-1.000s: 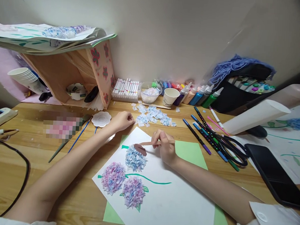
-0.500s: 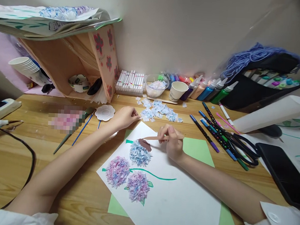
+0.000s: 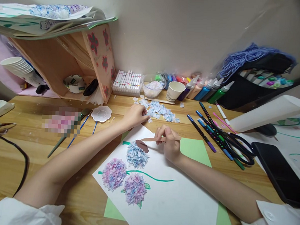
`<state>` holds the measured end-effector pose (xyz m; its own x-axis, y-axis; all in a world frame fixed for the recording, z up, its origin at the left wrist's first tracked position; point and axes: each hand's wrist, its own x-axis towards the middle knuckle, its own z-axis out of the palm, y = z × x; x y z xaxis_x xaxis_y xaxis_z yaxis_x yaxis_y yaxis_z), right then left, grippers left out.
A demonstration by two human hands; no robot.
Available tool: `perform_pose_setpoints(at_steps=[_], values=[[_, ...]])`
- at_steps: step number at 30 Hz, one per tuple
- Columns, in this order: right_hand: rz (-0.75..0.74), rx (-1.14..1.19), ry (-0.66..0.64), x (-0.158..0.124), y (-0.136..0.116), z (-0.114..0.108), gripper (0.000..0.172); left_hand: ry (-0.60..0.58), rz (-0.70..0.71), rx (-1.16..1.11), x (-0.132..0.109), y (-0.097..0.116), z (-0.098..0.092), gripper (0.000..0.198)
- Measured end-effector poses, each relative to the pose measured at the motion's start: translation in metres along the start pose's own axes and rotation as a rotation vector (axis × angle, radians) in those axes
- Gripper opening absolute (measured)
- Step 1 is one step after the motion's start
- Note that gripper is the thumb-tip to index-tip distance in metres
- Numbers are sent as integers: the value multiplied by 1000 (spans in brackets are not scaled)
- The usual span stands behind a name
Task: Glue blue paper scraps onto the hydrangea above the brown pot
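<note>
My right hand [image 3: 170, 143] is closed around a flat wooden stick [image 3: 152, 138], whose tip points left over the blue flower. That blue flower [image 3: 137, 156], made of crumpled paper bits, has a bare brown patch [image 3: 142, 146] at its top. Two pink-purple paper flowers [image 3: 114, 173] sit lower left on the same white sheet [image 3: 178, 201], with drawn green stems and leaves. Beyond the sheet's top corner, my left hand [image 3: 137, 116] has its fingertips pinched together at the edge of a pile of pale blue paper scraps [image 3: 163, 111]; whatever lies between them is hidden.
A green sheet [image 3: 193, 150] lies beneath the white one. Pens [image 3: 201, 132], black-handled scissors [image 3: 241, 147] and a phone [image 3: 280, 173] are on the right. Behind stand markers [image 3: 127, 82], a tub [image 3: 153, 87], a paper cup [image 3: 175, 91] and paint bottles [image 3: 203, 90]. A white palette [image 3: 101, 113] lies left.
My left hand has moved right, to the scrap pile, its fingers now touching the scraps' edge. My right hand keeps the stick at nearly the same spot. The whole view has shifted slightly.
</note>
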<state>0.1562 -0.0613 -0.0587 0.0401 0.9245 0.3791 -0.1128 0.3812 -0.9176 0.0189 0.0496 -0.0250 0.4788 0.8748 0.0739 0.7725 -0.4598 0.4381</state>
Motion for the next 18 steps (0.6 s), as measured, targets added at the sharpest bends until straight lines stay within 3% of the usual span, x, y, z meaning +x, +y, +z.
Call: perform_pose_setpoints(at_steps=[10,18], values=[[20,-12,-23,1,-1,-2,48,35,-32,-180,-6,-8,-20,20],[31,-30,-16,0,-1,-2,49,43,-115,-331,-4,-17,-17,9]])
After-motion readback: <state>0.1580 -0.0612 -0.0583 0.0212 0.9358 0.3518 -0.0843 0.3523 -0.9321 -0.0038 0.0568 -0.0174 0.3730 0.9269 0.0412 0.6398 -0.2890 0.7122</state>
